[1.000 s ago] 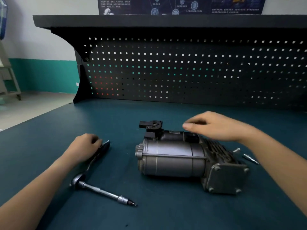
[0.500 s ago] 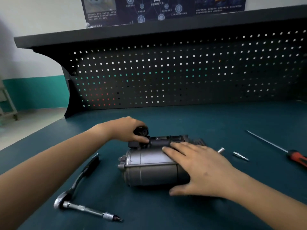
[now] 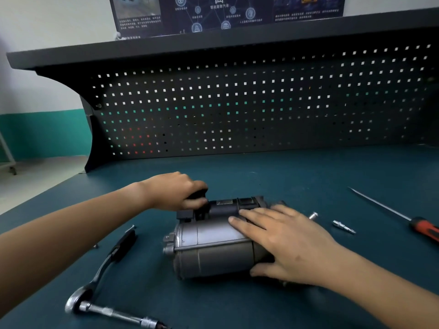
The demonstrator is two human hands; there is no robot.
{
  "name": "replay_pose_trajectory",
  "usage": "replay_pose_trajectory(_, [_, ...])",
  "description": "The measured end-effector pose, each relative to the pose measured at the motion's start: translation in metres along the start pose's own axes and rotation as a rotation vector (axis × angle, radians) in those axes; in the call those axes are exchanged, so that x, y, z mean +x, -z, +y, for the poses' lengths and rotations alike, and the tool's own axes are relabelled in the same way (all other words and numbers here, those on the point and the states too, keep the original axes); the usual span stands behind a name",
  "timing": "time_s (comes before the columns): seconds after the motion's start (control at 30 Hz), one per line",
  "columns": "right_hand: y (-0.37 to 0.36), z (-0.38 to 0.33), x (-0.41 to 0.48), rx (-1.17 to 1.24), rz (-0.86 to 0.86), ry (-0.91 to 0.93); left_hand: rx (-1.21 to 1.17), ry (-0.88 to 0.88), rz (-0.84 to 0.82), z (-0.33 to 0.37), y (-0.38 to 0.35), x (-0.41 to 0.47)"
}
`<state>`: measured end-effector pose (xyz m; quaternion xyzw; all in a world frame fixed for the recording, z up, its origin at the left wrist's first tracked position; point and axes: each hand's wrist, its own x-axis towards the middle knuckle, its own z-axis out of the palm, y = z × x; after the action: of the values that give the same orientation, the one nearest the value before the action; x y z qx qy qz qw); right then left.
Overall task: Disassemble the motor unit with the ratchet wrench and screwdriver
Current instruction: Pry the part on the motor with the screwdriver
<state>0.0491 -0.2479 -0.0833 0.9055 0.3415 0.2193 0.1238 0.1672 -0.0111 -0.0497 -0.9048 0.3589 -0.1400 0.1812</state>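
Gone from the ratchet wrench since a second ago, left grip now curled round the black connector block atop the motor unit; right grip lowered flat onto the grey housing, fingers straight, thumb down the near side; motor unit lying on its side mid-surface; wrench left of it, extension bar at its head; red-handled screwdriver, loose bit and small metal stud to the right.
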Motion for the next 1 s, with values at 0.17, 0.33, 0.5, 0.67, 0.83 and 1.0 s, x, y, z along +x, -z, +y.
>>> replay_pose_trajectory(0.17, [-0.016, 0.039, 0.013, -0.098, 0.047, 0.146, -0.495, 0.216, -0.09, -0.007, 0.007, -0.039])
replay_pose_trajectory(0.33, [-0.019, 0.064, 0.034, -0.196, -0.198, -0.079, -0.688, 0.219, 0.006, 0.017, 0.008, -0.084])
replay_pose_trajectory(0.5, [-0.021, 0.058, 0.027, 0.607, 0.034, -0.469, -0.476, 0.13, 0.176, 0.05, 0.015, -0.094])
replay_pose_trajectory(0.67, [0.005, -0.022, 0.004, 0.763, -0.062, -0.249, 0.05, -0.076, 0.451, 0.071, 0.027, -0.086])
replay_pose_trajectory(0.83, [0.002, -0.032, 0.006, 0.352, 0.062, -0.339, 0.095, -0.207, 0.499, 0.072, 0.021, -0.07])
replay_pose_trajectory(1.0, [-0.01, -0.032, 0.003, 0.177, 0.278, -0.303, 0.112, -0.268, 0.543, 0.07, 0.021, -0.064])
